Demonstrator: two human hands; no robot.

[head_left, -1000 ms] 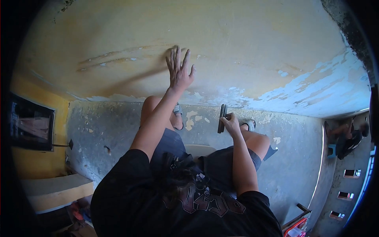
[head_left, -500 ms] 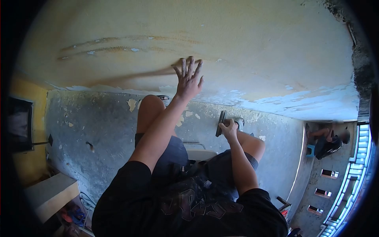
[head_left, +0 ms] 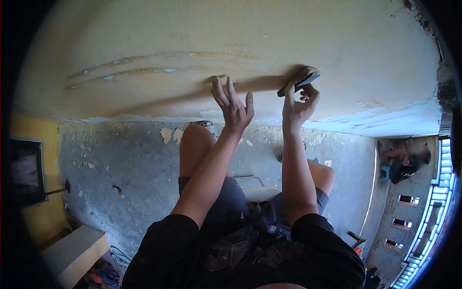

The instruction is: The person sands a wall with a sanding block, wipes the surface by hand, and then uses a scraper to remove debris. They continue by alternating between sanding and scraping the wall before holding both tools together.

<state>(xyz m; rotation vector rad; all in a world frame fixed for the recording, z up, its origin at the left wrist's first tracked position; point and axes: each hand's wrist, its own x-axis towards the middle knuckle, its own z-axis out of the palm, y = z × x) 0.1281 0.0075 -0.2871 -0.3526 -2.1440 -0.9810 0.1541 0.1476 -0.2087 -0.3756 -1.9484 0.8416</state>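
Observation:
My right hand point(head_left: 299, 106) grips a dark, flat sanding block point(head_left: 309, 77) between thumb and fingers. The block is tilted, its paler side toward the yellowish painted wall point(head_left: 346, 53), and it casts a shadow there. To its left, my left hand point(head_left: 236, 110) is raised with the fingers apart and nothing in them, its fingertips close to the wall. Curved brown scuff marks point(head_left: 144, 71) and small chipped spots run across the paint left of my hands. Lower on the wall, the paint is worn to pale blue point(head_left: 375, 113).
I sit on a white chair point(head_left: 260, 193) above a grey, stained floor point(head_left: 144, 164). A ledge point(head_left: 79, 250) stands at lower left, near a dark-framed panel point(head_left: 26, 166). On the far right, another person point(head_left: 406, 161) sits by a blue stool point(head_left: 385, 173), beside a metal grille point(head_left: 433, 207).
My right hand has brought the sanding block up from beside my knee to the wall. My left hand has drawn slightly down and right, its fingers more bent. The view has shifted a little.

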